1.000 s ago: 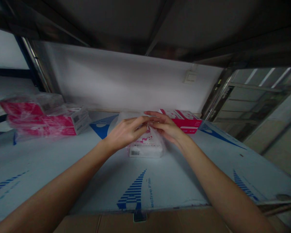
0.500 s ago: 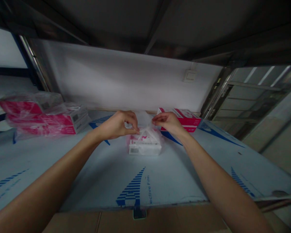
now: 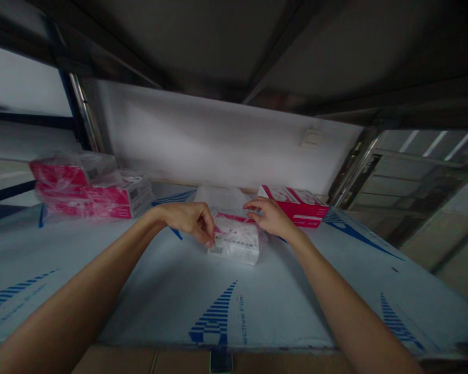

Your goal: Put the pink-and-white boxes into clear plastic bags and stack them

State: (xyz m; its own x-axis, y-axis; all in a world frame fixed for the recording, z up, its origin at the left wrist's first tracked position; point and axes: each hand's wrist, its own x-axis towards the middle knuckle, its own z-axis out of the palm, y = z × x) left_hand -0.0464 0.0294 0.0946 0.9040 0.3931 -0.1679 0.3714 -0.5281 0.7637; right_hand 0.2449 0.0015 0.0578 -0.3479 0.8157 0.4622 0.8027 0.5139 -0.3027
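A small white and pink box in a clear plastic bag point(image 3: 236, 240) lies in the middle of the shelf board point(image 3: 140, 291). My left hand point(image 3: 189, 221) pinches the bag at the box's near left corner. My right hand point(image 3: 271, 217) grips the bag at the box's far right edge. The loose open end of the bag point(image 3: 218, 197) trails toward the back wall.
A stack of bagged pink boxes point(image 3: 89, 189) sits at the back left. One pink and white box point(image 3: 296, 205) lies at the back right, just behind my right hand. A metal shelf deck hangs low overhead. A shelf post point(image 3: 345, 166) stands at the right.
My hands have come apart from the top of the bag and dropped to the box's two sides. The bag now lies flatter over the box.
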